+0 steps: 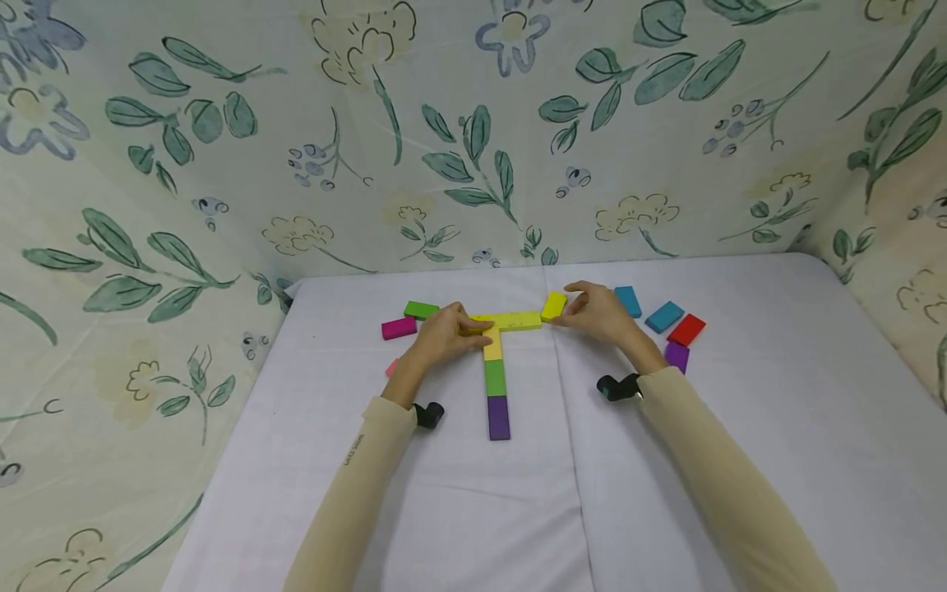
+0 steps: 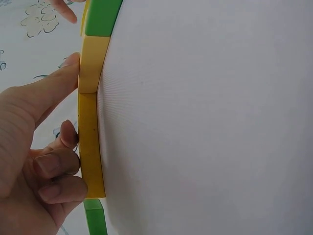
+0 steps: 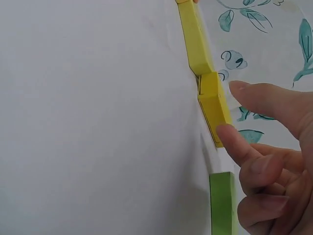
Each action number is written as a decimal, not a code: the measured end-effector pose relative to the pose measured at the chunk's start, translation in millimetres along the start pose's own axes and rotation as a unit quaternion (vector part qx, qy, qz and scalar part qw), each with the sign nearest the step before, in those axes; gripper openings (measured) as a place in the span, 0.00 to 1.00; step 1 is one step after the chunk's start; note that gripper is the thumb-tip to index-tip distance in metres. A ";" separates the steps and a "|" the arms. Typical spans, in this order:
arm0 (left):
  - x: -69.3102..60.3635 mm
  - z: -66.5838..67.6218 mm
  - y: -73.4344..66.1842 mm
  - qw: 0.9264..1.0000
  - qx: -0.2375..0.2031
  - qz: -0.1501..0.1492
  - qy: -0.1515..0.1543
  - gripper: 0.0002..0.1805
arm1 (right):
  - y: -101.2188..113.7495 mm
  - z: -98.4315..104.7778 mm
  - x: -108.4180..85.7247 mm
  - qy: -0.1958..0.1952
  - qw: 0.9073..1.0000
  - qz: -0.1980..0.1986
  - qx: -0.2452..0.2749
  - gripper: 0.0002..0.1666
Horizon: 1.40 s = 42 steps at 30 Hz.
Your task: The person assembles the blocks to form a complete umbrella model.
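Flat coloured blocks lie in a T on the white cloth. A yellow bar (image 1: 518,321) forms its top; a light yellow block (image 1: 492,345), a green block (image 1: 495,379) and a purple block (image 1: 499,418) form its stem. My left hand (image 1: 444,335) touches the bar's left part and the top of the stem, partly covering them. In the left wrist view, its lower fingers are bent against a darker yellow block (image 2: 90,147). At the bar's right end lies a tilted yellow block (image 3: 214,105). My right hand (image 1: 598,312) is at that block, thumb and forefinger spread.
Left of the T lie a green block (image 1: 421,310), a magenta block (image 1: 399,328) and a partly hidden pink block (image 1: 391,367). Two blue blocks (image 1: 664,316), a red block (image 1: 686,330) and a purple block (image 1: 676,356) lie on the right. A flowered cloth (image 1: 473,189) hangs behind.
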<state>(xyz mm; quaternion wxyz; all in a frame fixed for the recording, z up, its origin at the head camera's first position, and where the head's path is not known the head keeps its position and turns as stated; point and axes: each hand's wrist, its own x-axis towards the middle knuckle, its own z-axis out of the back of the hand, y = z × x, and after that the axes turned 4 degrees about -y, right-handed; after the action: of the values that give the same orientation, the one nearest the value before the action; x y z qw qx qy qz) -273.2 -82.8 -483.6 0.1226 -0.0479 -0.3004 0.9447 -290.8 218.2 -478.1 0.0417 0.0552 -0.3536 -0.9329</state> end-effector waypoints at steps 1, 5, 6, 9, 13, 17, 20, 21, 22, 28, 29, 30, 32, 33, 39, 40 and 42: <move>0.2 -0.1 0.0 1.000 0.001 0.000 0.000 0.20 | -1.1 2.4 -2.1 0.000 1.000 -0.001 0.005 0.44; 0.4 -0.1 -0.3 1.000 0.000 0.003 -0.001 0.20 | -9.0 13.8 -11.0 -0.003 1.000 -0.004 0.012 0.42; 0.3 -0.1 -0.5 1.000 0.000 0.003 -0.001 0.20 | -11.3 17.1 -13.6 -0.007 1.000 -0.003 0.009 0.41; 0.2 -0.3 -0.6 1.000 -0.002 0.001 -0.003 0.20 | -20.1 26.8 -21.1 -0.021 1.000 0.005 -0.007 0.39; -0.2 -0.5 -0.3 1.000 -0.005 -0.001 -0.004 0.20 | -33.6 38.5 -29.3 -0.033 0.999 0.017 -0.027 0.34; -0.6 -0.9 -0.1 1.000 -0.011 0.001 -0.001 0.20 | -45.5 45.4 -33.9 -0.027 0.999 0.012 -0.036 0.33; -0.3 -0.8 0.1 1.000 -0.011 0.007 0.001 0.20 | -51.6 46.8 -34.9 -0.018 0.999 0.002 -0.037 0.34; -0.1 -0.6 -0.3 1.000 -0.009 0.006 0.000 0.20 | -53.2 46.9 -34.7 -0.016 0.999 -0.001 -0.036 0.34; 0.4 -0.6 -1.2 1.000 -0.009 0.003 -0.001 0.20 | -54.8 46.8 -34.4 -0.017 0.999 -0.001 -0.038 0.34; 10.5 -6.9 -15.1 0.999 -0.008 -0.042 -0.006 0.20 | -55.8 46.0 -33.2 -0.023 0.999 0.001 -0.041 0.33; 13.9 -9.0 -18.2 0.999 -0.007 -0.050 -0.006 0.19 | -55.5 45.9 -33.0 -0.024 0.999 0.000 -0.040 0.33; 17.6 -11.7 -21.1 0.998 -0.007 -0.058 -0.007 0.19 | -55.4 45.8 -32.8 -0.024 0.999 0.001 -0.040 0.33; 25.2 -18.2 -26.1 0.997 -0.006 -0.074 -0.008 0.18 | -55.5 45.3 -32.8 -0.025 0.999 0.004 -0.040 0.33; 28.7 -21.2 -28.8 0.997 -0.006 -0.082 -0.008 0.17 | -55.6 44.9 -33.0 -0.027 0.999 0.006 -0.040 0.33; 40.3 -34.9 -44.1 0.996 -0.018 -0.092 0.004 0.15 | -56.5 41.8 -31.1 -0.032 0.998 0.013 -0.043 0.33; 41.3 -35.9 -46.2 0.996 -0.021 -0.090 0.005 0.15 | -56.5 41.5 -30.3 -0.032 0.998 0.013 -0.045 0.32; 42.8 -37.1 -49.5 0.996 -0.026 -0.087 0.007 0.15 | -55.7 41.5 -29.0 -0.034 0.998 0.015 -0.046 0.32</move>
<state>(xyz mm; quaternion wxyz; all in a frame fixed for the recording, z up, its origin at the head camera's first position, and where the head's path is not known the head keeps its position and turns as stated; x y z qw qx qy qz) -298.4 -11.9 -485.9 0.2046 -0.0314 -0.3271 0.9220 -269.8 290.3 -482.1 0.0458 0.0167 -0.3126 -0.9486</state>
